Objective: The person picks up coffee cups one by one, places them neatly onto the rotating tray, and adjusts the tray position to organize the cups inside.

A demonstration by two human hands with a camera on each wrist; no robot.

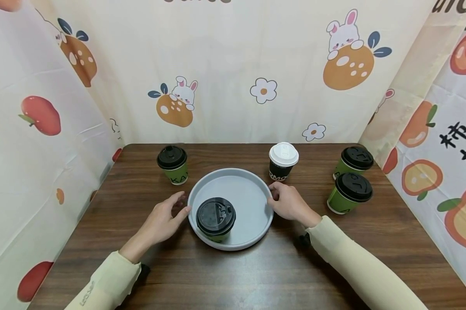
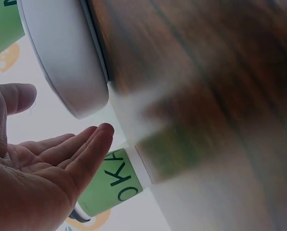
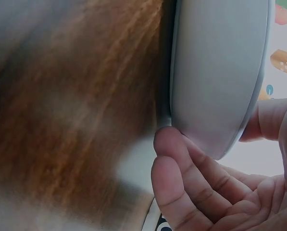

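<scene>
A round grey tray (image 1: pixel 250 204) with a raised rim lies on the table. On its left front part stands a green paper cup with a black lid (image 1: pixel 216 216). My left hand (image 1: pixel 161 220) is beside the tray's left edge, thumb and fingers spread; in the left wrist view its fingers (image 2: pixel 88 149) are apart from the tray wall. My right hand (image 1: pixel 290 204) grips the right edge. Its thumb (image 3: pixel 268 120) comes over the rim while the fingertips (image 3: pixel 169 144) lie against the outer wall near the base.
Behind the left hand stands a black-lidded green cup (image 1: pixel 172 164). A black cup with a white lid (image 1: pixel 283 161) is behind the right hand. Two more green cups, one at the back (image 1: pixel 355 160) and one nearer (image 1: pixel 349 193), stand close together on the right. Printed curtains (image 1: pixel 225 51) enclose the wooden table (image 1: pixel 233 280).
</scene>
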